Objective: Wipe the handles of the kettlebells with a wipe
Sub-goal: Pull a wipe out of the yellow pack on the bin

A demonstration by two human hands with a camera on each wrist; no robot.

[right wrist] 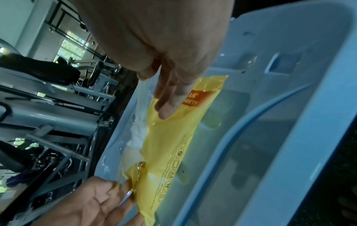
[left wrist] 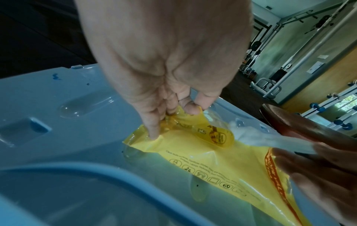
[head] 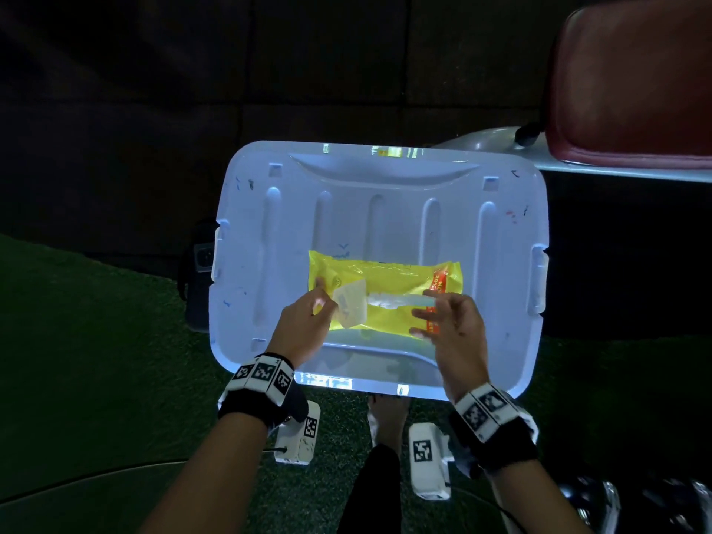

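Wipe: white damp sheet, half out of yellow plastic pack on pale-blue bin lid.
Left hand: pinched pack flap.
Right hand: pinched wipe.
Progress: kettlebell handles unwiped, unseen.

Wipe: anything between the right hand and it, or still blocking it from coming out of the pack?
Nothing visible. The right hand already pinches the wipe, which stretches out of the yellow pack. The resealable flap is peeled back toward the left hand, which presses the pack onto the bin lid.
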